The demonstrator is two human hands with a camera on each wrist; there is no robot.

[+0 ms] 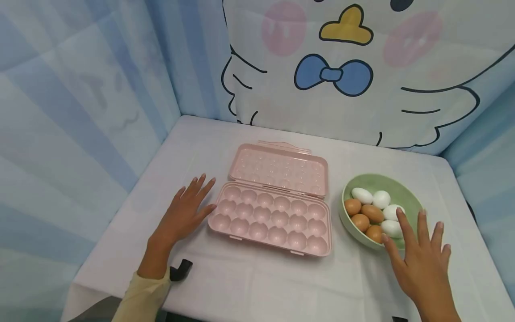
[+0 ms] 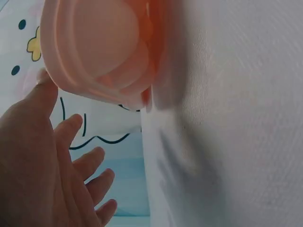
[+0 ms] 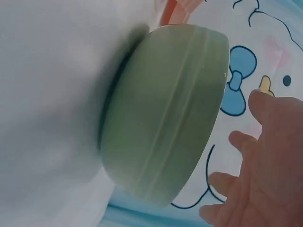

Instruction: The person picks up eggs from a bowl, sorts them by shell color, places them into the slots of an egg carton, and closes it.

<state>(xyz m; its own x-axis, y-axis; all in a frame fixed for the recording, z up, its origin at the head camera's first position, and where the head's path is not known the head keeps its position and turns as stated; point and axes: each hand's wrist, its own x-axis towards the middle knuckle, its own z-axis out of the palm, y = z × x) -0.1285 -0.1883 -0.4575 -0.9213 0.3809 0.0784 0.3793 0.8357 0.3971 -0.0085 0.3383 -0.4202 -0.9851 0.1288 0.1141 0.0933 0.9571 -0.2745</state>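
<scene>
A pink egg carton (image 1: 268,219) lies opened flat on the table, its lid (image 1: 280,170) folded back behind it. Its rows of round hollows hold no eggs. At the carton's left end is my left hand (image 1: 183,213), fingers spread and straight; the thumb tip is at the rim, seemingly touching it in the left wrist view. To the right stands a green bowl (image 3: 161,109) with several white eggs (image 1: 361,196) and several brown eggs (image 1: 372,213) inside. My right hand (image 1: 425,264) hovers over the bowl's near right edge with spread fingers, holding nothing.
A white cloth covers the table (image 1: 257,286). Blue-striped curtains (image 1: 80,112) close in the left side, and a cartoon-printed cloth (image 1: 334,107) hangs behind. A black strap end (image 1: 182,270) shows beside my left wrist.
</scene>
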